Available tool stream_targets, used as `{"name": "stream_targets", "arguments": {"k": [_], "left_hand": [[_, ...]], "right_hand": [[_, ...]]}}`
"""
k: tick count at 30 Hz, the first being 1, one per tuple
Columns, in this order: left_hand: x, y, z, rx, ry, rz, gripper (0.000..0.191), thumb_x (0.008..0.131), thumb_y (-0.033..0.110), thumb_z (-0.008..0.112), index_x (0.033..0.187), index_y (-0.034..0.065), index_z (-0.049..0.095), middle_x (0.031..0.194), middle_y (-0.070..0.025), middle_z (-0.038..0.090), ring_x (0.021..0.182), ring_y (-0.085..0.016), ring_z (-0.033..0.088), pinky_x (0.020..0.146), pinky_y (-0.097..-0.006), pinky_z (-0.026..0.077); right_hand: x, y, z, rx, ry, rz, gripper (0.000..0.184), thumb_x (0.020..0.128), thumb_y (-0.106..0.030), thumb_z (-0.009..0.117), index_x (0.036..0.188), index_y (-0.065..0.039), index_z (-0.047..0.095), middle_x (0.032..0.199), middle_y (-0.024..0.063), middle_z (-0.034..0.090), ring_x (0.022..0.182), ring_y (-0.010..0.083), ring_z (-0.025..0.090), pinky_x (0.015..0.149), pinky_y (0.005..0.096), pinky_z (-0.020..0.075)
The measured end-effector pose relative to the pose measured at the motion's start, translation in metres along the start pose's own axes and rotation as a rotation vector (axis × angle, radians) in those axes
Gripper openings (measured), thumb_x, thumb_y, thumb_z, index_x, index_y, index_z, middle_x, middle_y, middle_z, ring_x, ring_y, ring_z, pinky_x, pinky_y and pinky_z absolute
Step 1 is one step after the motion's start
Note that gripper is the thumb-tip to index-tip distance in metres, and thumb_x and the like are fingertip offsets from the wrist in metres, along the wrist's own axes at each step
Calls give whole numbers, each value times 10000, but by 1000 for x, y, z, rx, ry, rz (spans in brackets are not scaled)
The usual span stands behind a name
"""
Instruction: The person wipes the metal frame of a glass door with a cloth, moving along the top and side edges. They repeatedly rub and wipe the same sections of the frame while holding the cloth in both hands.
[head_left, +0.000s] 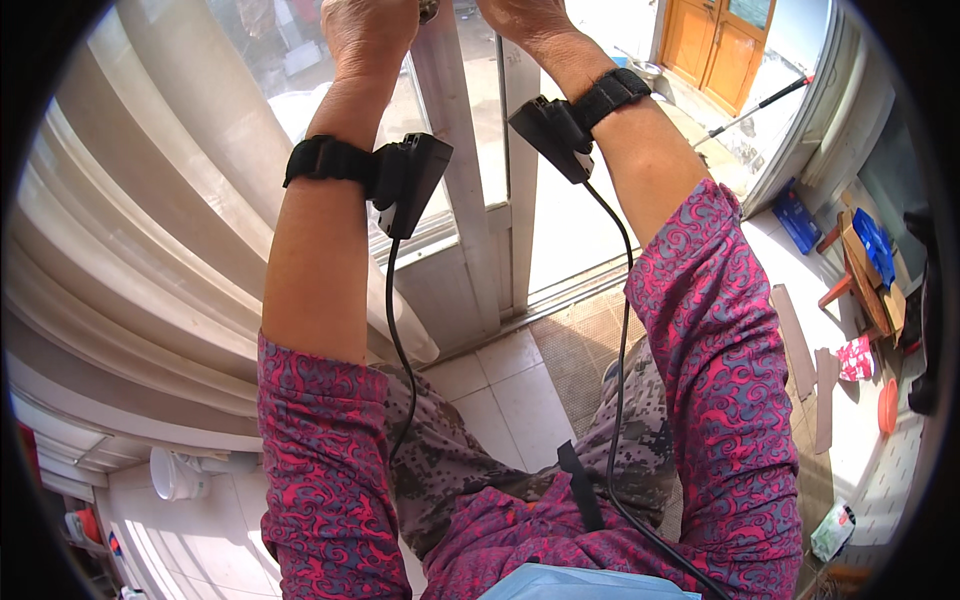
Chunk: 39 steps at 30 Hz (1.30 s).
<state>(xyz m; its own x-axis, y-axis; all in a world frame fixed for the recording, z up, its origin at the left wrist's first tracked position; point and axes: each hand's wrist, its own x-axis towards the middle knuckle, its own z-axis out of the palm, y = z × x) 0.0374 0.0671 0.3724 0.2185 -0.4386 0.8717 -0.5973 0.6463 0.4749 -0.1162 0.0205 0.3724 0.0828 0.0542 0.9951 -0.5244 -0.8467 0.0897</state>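
Note:
Both my arms reach up towards a sliding door with a metal frame (457, 187). At the top edge of the picture my left hand (371, 30) is bent at the wrist, its fingers mostly cut off. A small metallic part (427, 10) shows beside it, near the door frame; whether I hold it cannot be told. My right hand (525, 16), right of the frame's upright, is also cut off by the top edge, so its fingers are hidden. Black straps with box-shaped devices and cables sit on both wrists.
Long pale curtains (172, 225) hang on the left. A woven mat (589, 352) lies at the door track. On the right are a wooden stool (862, 277), flat brown strips (823, 401) and an orange bowl (888, 406). A white bucket (174, 474) stands lower left.

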Motion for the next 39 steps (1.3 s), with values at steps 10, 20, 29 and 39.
{"name": "stream_targets", "arguments": {"k": [10, 20, 29, 39], "left_hand": [[-2, 4, -1, 153, 29, 52, 183, 895, 206, 750, 906, 31, 699, 764, -98, 708, 705, -210, 672, 701, -358, 524], [2, -3, -2, 119, 14, 25, 198, 901, 231, 754, 912, 40, 707, 766, -76, 719, 699, -188, 680, 683, -344, 521], [5, -14, -2, -1, -13, 93, 173, 930, 173, 728, 860, 24, 675, 708, -24, 654, 668, -105, 598, 649, -309, 497], [4, -12, -3, 119, -6, 142, 175, 942, 183, 715, 883, 24, 671, 724, -43, 668, 680, -123, 614, 642, -318, 486]], "right_hand": [[-90, -33, 4, -31, -174, 42, 549, 937, -18, 562, 1481, -39, 490, 1407, 214, 569, 1223, 411, 595, 985, 465, 513], [-244, -63, -3, -350, -548, 159, 656, 871, -37, 620, 1505, -123, 475, 1565, 123, 429, 1020, 305, 646, 859, 404, 570], [-238, -89, -47, 53, -420, 468, 562, 862, 25, 656, 1396, -141, 601, 1335, 111, 556, 980, 338, 694, 830, 413, 607], [-128, -52, 4, -24, -126, 211, 399, 845, -63, 725, 1229, -100, 622, 1170, 141, 634, 921, 379, 693, 774, 446, 573]]}}
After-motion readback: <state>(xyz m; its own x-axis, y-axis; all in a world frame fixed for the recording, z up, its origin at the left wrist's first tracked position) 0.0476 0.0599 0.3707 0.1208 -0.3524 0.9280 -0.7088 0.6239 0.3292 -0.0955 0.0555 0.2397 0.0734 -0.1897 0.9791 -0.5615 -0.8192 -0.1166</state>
